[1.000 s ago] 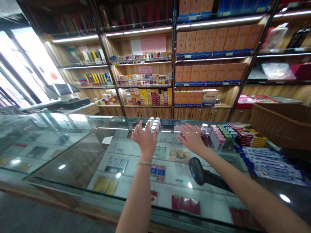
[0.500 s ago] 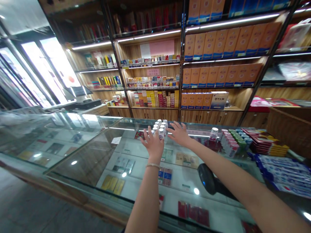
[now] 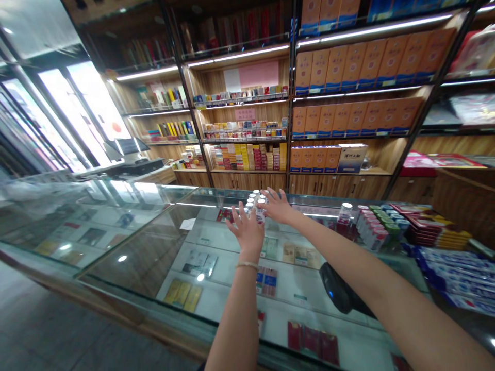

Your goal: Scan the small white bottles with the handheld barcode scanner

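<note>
Several small clear jars with white lids stand grouped on the glass counter, partly hidden behind my hands. My left hand is at the near left side of the group, fingers spread. On the right side, my right hand reaches over with fingers apart, close against the jars. Whether either hand touches them I cannot tell. A single similar jar with a white lid stands apart to the right. Under my right forearm lies a black barcode scanner.
Rows of small pink and green cartons, a stack of red and yellow packs and blue-white packets occupy the counter's right. Flat packs lie beneath the glass. A monitor stands back left; tall shelves line the wall.
My right hand has moved slightly left, closer to the jars, and covers more of them. My left hand stays beside the group with fingers spread. The view has shifted a little.
</note>
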A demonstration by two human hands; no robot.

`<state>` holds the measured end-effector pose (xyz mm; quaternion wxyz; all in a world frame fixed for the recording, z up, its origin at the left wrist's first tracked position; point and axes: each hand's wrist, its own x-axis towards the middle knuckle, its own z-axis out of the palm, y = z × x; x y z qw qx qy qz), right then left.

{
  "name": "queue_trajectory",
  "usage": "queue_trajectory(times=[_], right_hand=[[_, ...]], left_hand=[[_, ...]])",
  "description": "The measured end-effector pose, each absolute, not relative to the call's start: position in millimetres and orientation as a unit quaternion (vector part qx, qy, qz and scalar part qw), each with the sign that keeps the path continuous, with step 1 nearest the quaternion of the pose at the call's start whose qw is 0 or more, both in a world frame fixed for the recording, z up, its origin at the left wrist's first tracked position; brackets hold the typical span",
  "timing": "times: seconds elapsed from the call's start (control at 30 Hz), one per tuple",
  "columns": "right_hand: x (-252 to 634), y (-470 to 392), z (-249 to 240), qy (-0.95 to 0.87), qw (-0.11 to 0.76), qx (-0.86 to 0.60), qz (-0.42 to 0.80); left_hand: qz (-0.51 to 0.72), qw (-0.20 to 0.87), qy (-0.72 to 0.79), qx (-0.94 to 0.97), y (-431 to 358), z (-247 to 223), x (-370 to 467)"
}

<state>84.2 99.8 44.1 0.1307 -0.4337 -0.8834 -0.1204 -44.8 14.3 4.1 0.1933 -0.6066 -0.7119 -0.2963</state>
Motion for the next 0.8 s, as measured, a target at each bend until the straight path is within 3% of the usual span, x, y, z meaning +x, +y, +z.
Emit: queue_trajectory(times=[0.37, 0.8], right_hand=[[87.6, 102.1, 57.2, -0.885, 0.114, -0.441, -0.099], [154.8, 68.8, 82.9, -0.862, 0.140, -0.476, -0.107]], left_hand=[[-0.295, 0.175, -0.716, -0.608, 11.6, 9.5, -42.2], [-0.331, 0.176, -0.646, -0.665, 13.1, 7.6, -17.6]])
